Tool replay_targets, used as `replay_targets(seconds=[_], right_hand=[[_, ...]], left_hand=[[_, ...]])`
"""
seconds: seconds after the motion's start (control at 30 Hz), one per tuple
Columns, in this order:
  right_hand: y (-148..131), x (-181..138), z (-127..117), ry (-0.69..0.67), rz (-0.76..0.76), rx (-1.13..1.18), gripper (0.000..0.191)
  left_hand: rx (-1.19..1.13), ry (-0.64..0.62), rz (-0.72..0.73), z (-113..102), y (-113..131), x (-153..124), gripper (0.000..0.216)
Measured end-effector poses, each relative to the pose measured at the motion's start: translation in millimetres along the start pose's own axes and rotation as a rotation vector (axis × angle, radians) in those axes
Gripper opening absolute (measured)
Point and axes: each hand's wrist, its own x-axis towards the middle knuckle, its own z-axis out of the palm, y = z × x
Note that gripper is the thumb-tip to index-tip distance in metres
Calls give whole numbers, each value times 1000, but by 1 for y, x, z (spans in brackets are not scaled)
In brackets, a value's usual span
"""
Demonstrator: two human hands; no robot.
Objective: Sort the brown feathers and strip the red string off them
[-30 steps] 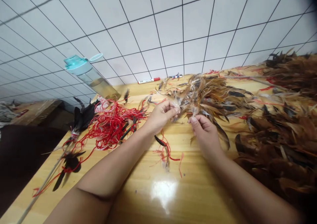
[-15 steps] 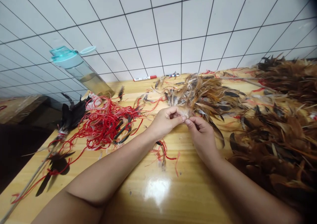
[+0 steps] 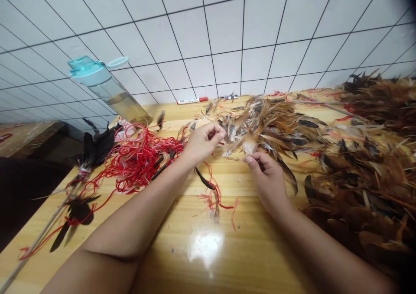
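Observation:
My right hand [image 3: 268, 175] pinches a small fluffy feather [image 3: 249, 146] by its lower end, between thumb and forefinger. Pale down covers the part that shows, and its tip points up toward the feather pile. To the left, apart from it, my left hand [image 3: 203, 142] hovers with thumb and forefinger pressed together. Whatever those fingertips hold, if anything, is too small to make out. Just beyond both hands lies a loose pile of golden-brown feathers [image 3: 273, 116]. Left of my left hand is a tangled heap of red string [image 3: 139, 159].
A clear bottle with a turquoise lid [image 3: 113, 90] leans at the back left near the tiled wall [image 3: 224, 34]. A red-capped marker [image 3: 191, 100] lies by the wall. Dark feathers are tied to a stick [image 3: 42, 233] at left. Brown feather bundles [image 3: 364, 190] cover the right side.
My hands were together at the feather's base. My left hand has pulled away to the left, while my right hand stays almost in place with the feather.

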Motion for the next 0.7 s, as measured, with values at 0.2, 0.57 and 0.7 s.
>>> replay_targets(seconds=[0.2,0.57,0.7], right_hand=[[-2,0,0,-19,7,-3,19],[-3,-2,1,-73,-11,-37,21],[-4,-2,0,-78,-12,-37,21]], left_hand=[[501,-260,66,4,5,-9,15],[478,-215,88,11,-2,-9,7],[149,-150,69,8,1,-6,4]])
